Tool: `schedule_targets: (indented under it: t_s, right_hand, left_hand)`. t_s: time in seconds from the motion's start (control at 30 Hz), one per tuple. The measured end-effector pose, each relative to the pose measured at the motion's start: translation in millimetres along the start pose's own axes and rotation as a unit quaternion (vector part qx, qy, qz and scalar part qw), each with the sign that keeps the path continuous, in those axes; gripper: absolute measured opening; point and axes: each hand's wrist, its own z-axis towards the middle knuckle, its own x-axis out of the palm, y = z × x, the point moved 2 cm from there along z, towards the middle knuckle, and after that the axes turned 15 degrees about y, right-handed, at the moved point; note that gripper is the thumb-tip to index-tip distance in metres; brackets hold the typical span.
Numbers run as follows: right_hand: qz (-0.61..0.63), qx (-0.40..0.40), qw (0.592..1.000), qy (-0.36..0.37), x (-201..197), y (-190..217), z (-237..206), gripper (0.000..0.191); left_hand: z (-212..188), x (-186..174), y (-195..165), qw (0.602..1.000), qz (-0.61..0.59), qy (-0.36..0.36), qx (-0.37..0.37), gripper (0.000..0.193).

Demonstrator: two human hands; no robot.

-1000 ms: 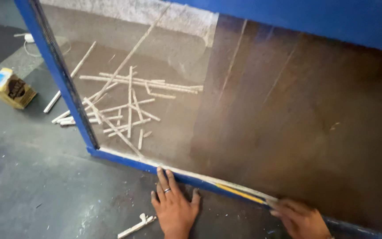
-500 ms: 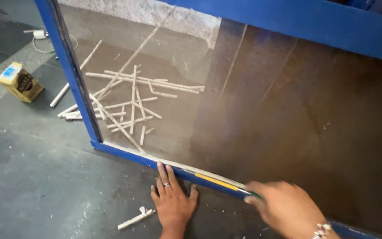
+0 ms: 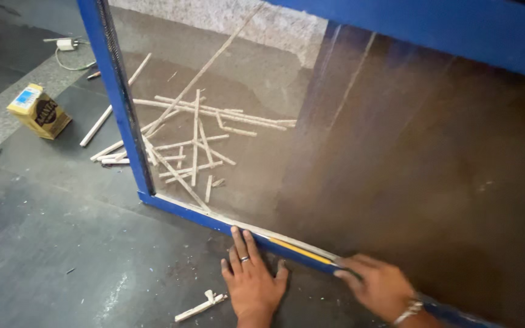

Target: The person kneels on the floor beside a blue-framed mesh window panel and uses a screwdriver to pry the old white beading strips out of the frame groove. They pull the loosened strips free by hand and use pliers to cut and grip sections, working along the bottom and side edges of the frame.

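Floor (image 3: 62, 255), dark and dusty, carries a yellow carton (image 3: 39, 111) at far left, with a white plug and cord (image 3: 65, 45) beyond it. Loose wooden strips (image 3: 195, 143) lie scattered behind the blue frame (image 3: 116, 103), seen through its mesh screen (image 3: 396, 152). A short wood offcut (image 3: 200, 305) lies near, just left of the left hand (image 3: 251, 279), which rests flat, fingers spread, holding nothing, fingertips at the frame's bottom rail. Further right, a yellow-handled tool (image 3: 302, 250) lies along the rail; the right hand (image 3: 379, 285), its grip curled around the tool's near end, presses it to the frame.
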Motion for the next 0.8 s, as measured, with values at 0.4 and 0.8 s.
schedule_targets:
  t_s: [0.4, 0.8]
  right_hand:
    - [0.090, 0.057, 0.966, 0.235, -95.4, 97.2, 7.3, 0.051]
    - [0.149, 0.063, 0.984, 0.077, -35.0, 25.9, 10.2, 0.040]
  left_hand:
    - [-0.3, 0.2, -0.4, 1.000, -0.008, -0.021, 0.008, 0.110]
    - [2.6, 16.8, 8.1, 0.985, -0.088, -0.133, 0.072, 0.087]
